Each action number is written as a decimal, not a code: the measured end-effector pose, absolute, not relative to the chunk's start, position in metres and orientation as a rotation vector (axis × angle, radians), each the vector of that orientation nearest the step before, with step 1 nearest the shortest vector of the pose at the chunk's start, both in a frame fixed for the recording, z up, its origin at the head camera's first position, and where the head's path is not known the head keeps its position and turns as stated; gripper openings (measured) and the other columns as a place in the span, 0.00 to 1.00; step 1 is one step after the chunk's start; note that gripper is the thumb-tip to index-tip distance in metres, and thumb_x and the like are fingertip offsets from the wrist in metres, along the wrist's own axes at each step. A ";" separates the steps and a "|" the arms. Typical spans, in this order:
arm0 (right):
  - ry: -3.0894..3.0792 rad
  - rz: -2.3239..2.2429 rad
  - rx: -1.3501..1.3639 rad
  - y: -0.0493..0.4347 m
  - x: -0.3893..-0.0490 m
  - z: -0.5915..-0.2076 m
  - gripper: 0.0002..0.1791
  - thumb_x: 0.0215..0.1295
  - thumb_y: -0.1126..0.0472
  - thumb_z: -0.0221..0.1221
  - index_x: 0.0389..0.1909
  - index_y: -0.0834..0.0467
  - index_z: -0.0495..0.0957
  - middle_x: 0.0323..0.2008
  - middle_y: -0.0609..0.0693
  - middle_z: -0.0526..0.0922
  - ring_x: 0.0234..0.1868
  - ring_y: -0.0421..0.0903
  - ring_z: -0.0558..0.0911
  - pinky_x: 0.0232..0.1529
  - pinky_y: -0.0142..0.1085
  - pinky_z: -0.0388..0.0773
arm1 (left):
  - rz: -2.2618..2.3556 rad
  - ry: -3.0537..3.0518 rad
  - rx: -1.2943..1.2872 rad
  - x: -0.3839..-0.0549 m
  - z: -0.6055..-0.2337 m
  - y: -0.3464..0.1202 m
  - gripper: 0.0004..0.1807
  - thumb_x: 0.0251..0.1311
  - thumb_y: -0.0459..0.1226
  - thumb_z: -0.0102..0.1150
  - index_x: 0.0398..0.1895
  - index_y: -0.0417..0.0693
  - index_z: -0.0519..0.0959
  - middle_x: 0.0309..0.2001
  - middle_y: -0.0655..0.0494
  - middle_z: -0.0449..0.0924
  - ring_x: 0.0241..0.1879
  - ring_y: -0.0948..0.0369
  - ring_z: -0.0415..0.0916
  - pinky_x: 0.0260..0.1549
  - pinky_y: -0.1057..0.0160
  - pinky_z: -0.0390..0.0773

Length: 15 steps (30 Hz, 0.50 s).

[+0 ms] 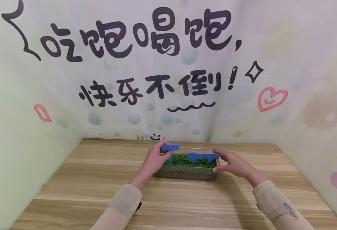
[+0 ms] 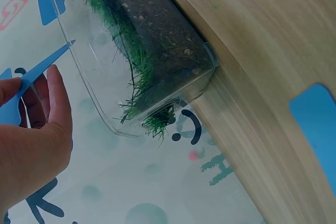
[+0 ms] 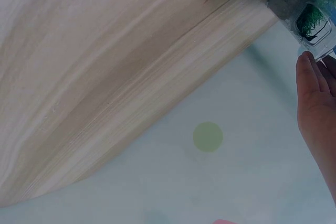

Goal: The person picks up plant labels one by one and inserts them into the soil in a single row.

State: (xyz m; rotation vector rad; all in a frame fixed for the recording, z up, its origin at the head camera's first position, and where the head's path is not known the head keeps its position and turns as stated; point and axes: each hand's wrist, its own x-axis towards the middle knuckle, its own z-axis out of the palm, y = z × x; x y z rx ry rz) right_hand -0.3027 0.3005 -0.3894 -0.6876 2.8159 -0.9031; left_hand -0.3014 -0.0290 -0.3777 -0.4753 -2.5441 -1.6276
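Observation:
A long clear plastic box (image 1: pixel 185 175), with dark soil at the bottom and green grass (image 1: pixel 180 158) above it, stands on the table. My left hand (image 1: pixel 155 159) pinches a blue T-shaped plant label (image 1: pixel 170 147) between thumb and fingers at the box's left part, its pointed stem directed down at the grass. Two more blue plant labels (image 1: pixel 195 156) stand side by side in the grass towards the right. My right hand (image 1: pixel 234 163) holds the box's right end, thumb at the front corner and fingers at the back one.
The wood-grain table (image 1: pixel 85 191) meets a printed cloth backdrop (image 1: pixel 157 124) behind the box. Grass pokes through an opening in the box's end wall (image 2: pixel 173 103). A blue piece with a rounded corner (image 2: pixel 317 129) shows at the right edge of the left wrist view.

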 end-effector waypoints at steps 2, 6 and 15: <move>2.815 -0.904 -0.688 0.301 -0.303 -0.389 0.47 0.61 0.49 0.68 0.74 0.67 0.59 0.72 0.69 0.62 0.68 0.72 0.68 0.64 0.58 0.71 | -1.626 -2.545 -0.472 -0.302 -0.378 -0.029 0.08 0.66 0.31 0.60 0.47 0.43 0.78 0.72 0.38 0.65 0.46 0.50 0.82 0.33 0.63 0.76; 2.820 -0.896 -0.688 0.301 -0.303 -0.389 0.47 0.61 0.49 0.68 0.74 0.68 0.59 0.72 0.69 0.63 0.68 0.72 0.68 0.64 0.58 0.71 | -1.616 -2.549 -0.467 -0.304 -0.379 -0.028 0.09 0.67 0.32 0.60 0.48 0.43 0.78 0.65 0.39 0.74 0.45 0.51 0.82 0.34 0.62 0.77; 2.837 -0.873 -0.695 0.300 -0.303 -0.390 0.47 0.61 0.48 0.68 0.73 0.67 0.59 0.72 0.69 0.63 0.67 0.72 0.69 0.64 0.58 0.71 | -1.610 -2.561 -0.455 -0.305 -0.381 -0.029 0.09 0.66 0.32 0.60 0.48 0.43 0.78 0.50 0.42 0.82 0.40 0.54 0.80 0.31 0.63 0.73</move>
